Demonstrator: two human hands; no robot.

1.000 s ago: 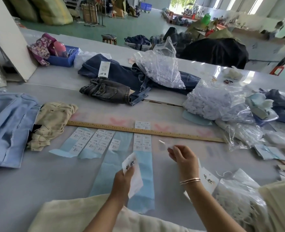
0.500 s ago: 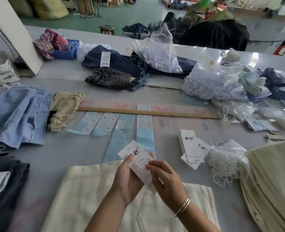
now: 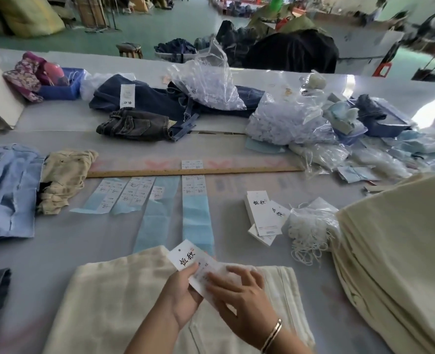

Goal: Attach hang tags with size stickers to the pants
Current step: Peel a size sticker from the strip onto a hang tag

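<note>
**Hang tag held over the cream pants**

Nearest to us, our left hand (image 3: pixel 183 290) grasps a white hang tag (image 3: pixel 188 256) from below, thumb on its face, and our right hand (image 3: pixel 239 295), a bangle (image 3: pixel 272 333) on its wrist, lays its fingers on the lower part of the tag, where a size sticker (image 3: pixel 206 270) seems to sit; we cannot tell whether those fingers pinch or only press. Both hands hover above a pair of folded cream pants (image 3: pixel 114 302) lying flat on the grey surface (image 3: pixel 45 254).

To the right rises a tall stack of cream pants (image 3: pixel 395 241), and just beside it lie a bag of white strings (image 3: pixel 311 228) and a small pile of spare tags (image 3: pixel 265 215). Straight ahead, blue backing strips (image 3: pixel 197 215) carry sheets of size stickers (image 3: pixel 132 194), their far ends tucked at a wooden ruler (image 3: pixel 193 171). At the left lie a light blue garment (image 3: pixel 6 190) and crumpled beige cloth (image 3: pixel 63 177).

Farther off we see dark jeans (image 3: pixel 137 125), clear plastic bags (image 3: pixel 206 80) and a blue tray (image 3: pixel 63 88).
</note>
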